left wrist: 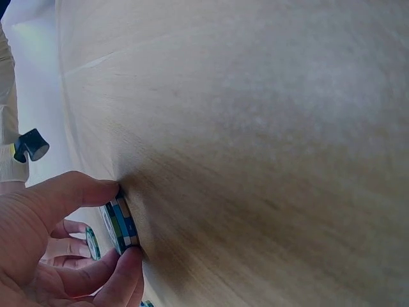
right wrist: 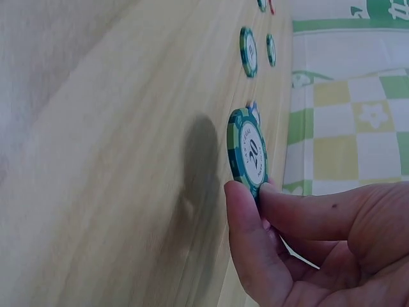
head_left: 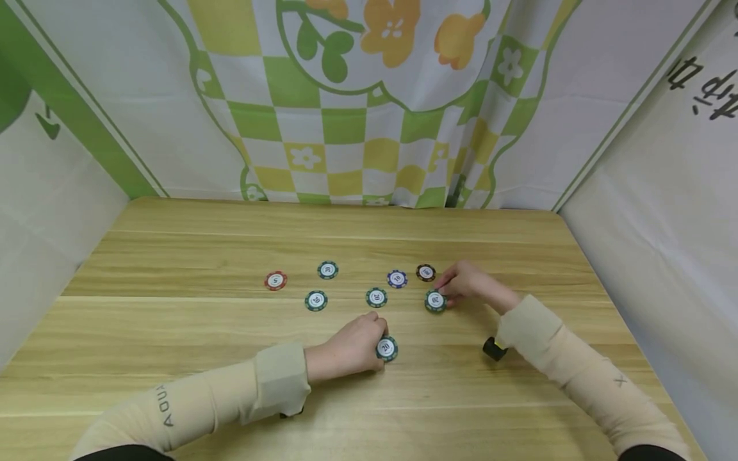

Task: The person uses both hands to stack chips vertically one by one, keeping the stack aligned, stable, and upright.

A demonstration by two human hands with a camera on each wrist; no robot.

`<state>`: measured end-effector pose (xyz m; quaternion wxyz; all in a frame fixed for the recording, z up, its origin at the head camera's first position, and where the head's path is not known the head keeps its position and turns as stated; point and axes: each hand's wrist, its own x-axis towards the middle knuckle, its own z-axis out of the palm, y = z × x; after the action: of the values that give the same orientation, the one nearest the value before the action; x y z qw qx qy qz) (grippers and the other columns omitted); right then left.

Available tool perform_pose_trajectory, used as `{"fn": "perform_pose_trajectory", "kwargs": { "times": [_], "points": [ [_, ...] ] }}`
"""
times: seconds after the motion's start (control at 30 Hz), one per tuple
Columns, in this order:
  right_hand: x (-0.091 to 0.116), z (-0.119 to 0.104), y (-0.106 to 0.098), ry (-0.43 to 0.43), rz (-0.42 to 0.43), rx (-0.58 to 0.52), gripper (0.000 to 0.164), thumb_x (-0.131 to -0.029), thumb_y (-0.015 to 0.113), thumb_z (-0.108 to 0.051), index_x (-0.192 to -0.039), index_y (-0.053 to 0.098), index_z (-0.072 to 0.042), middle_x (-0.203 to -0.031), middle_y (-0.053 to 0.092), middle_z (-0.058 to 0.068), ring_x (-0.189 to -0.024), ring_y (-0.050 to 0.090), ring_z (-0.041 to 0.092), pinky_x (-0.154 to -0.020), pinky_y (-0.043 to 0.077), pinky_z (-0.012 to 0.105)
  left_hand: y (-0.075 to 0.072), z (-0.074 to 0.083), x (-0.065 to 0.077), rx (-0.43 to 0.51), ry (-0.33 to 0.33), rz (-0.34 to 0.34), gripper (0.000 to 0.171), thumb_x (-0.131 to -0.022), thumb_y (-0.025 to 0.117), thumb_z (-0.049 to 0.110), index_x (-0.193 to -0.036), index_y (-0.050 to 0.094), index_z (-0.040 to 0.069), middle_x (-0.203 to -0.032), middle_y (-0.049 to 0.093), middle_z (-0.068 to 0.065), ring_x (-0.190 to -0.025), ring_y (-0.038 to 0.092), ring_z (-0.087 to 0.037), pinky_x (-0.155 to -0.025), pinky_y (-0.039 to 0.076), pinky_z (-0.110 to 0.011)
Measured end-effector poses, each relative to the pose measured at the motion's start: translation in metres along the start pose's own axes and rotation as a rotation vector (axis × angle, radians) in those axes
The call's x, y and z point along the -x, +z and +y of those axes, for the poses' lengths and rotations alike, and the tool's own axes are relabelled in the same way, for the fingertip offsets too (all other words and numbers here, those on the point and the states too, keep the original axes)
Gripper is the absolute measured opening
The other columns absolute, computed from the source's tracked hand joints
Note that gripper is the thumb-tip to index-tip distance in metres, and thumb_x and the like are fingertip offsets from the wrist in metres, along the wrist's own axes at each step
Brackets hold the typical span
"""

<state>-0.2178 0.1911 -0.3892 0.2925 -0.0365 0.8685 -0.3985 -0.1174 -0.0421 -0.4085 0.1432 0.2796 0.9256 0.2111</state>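
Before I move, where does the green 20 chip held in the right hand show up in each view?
Head: the green chip is right of centre, below the middle.
Left wrist: the green chip is small, at lower left, beyond the nearer chip.
Right wrist: the green chip is large, just right of centre.
Shared landmark: the right hand, gripping it in all three.
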Motion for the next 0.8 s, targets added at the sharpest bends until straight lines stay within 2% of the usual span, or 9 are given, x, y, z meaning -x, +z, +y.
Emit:
{"fn": "perform_pose_trajectory", "kwargs": {
  "times": [0.57, 0.8],
  "points": [
    [0.016, -0.019, 0.019, -0.050, -0.041, -0.035, 0.017, -0.082, 0.057, 0.009, -0.097, 0.062, 0.013, -0.088, 0.063, 0.015, -0.058, 0.059, 0.011, -0.062, 0.053, 0.031, 0.001, -0.001, -0.001, -0.002, 0.003, -0.007, 0.038, -0.061, 0.078, 0.012, -0.092, 0.058, 0.003, -0.083, 0.050, -0.001, -0.073, 0.049, -0.011, -0.067, 0.045, -0.022],
    [0.019, -0.023, 0.028, -0.044, -0.075, -0.051, 0.016, -0.083, 0.057, 0.007, -0.097, 0.063, 0.011, -0.091, 0.064, 0.016, -0.061, 0.061, 0.014, -0.064, 0.053, 0.032, 0.001, -0.001, -0.002, -0.001, -0.003, -0.016, 0.038, -0.062, 0.078, 0.013, -0.092, 0.057, 0.004, -0.084, 0.050, -0.001, -0.073, 0.048, -0.011, -0.067, 0.045, -0.023]
  ]
}}
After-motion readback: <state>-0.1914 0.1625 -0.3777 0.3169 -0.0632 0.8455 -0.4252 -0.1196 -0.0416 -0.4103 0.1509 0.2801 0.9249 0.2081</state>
